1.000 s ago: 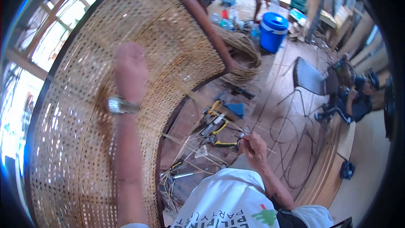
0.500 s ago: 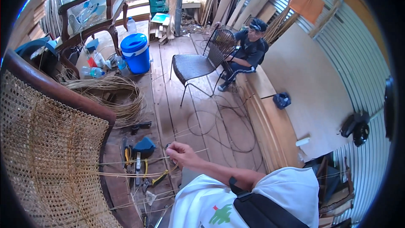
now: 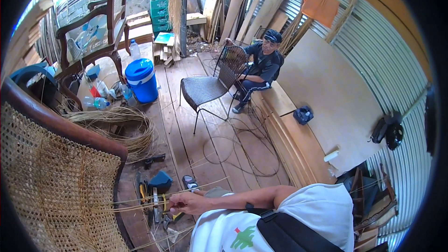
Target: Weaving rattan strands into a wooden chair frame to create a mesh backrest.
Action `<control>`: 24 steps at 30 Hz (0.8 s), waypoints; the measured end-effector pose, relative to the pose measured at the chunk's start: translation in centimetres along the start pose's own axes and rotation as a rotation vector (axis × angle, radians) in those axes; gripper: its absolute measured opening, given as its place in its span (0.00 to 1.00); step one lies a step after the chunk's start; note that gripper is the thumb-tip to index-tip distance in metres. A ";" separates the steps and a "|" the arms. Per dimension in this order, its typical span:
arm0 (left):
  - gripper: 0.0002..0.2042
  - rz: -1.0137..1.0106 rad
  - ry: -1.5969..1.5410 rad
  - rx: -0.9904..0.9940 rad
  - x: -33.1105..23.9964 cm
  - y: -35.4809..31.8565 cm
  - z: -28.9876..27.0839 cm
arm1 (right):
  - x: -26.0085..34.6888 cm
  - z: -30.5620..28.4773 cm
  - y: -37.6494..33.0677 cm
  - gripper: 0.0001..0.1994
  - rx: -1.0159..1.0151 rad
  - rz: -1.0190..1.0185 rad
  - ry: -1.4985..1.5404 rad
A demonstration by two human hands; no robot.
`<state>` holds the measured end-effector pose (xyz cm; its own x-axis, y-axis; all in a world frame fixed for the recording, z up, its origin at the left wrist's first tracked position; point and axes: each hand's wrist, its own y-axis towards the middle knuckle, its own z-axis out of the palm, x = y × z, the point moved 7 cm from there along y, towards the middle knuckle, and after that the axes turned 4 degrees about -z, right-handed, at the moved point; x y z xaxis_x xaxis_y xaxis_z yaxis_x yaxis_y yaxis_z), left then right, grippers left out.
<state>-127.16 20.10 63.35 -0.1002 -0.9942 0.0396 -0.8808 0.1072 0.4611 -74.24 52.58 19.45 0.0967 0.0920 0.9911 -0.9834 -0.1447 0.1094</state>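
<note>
My right hand [image 3: 184,203] reaches across from the right. Its fingers are closed in a pinch on thin, pale cane strands [image 3: 135,206]. These strands run left to a woven cane panel [image 3: 65,172] with an open mesh, set in a curved dark wooden frame [image 3: 65,123]. More loose strands stick out of the panel's lower edge. My hand is a short way from the panel, above hand tools on the floor, among them a yellow-handled cutting tool [image 3: 166,219] partly hidden by it. My left hand is out of sight.
A coil of cane [image 3: 126,130] lies beyond the panel, near a blue lidded bucket [image 3: 141,81] and a wooden armchair frame [image 3: 84,67]. Across the plank floor, another person [image 3: 265,60] sits holding a dark woven chair [image 3: 204,88]. A blue angular object [image 3: 161,180] lies by the tools.
My right hand has moved left and down, closer to the panel, along the strands. The view has shifted a little. The other person's head has lifted.
</note>
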 end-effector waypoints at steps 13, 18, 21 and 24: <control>0.36 0.139 -0.183 -0.020 -13.9 -0.6 -0.6 | 1.1 -11.9 -9.0 0.10 -0.271 0.145 0.214; 0.35 0.207 -0.224 -0.044 -24.6 3.5 -1.9 | 0.7 -16.7 -8.5 0.14 -0.162 0.190 0.515; 0.35 0.260 -0.263 -0.052 -34.1 7.4 -0.8 | -3.2 -23.3 -7.1 0.15 -0.138 0.121 0.229; 0.34 0.309 -0.292 -0.045 -43.0 11.4 1.7 | -6.1 -29.0 -6.6 0.16 -0.014 0.100 -0.018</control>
<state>-133.66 64.10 65.37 -0.4886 -0.8698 -0.0680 -0.7687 0.3923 0.5052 -72.79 81.53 10.44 0.0006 0.0596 0.9982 -0.9903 -0.1386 0.0089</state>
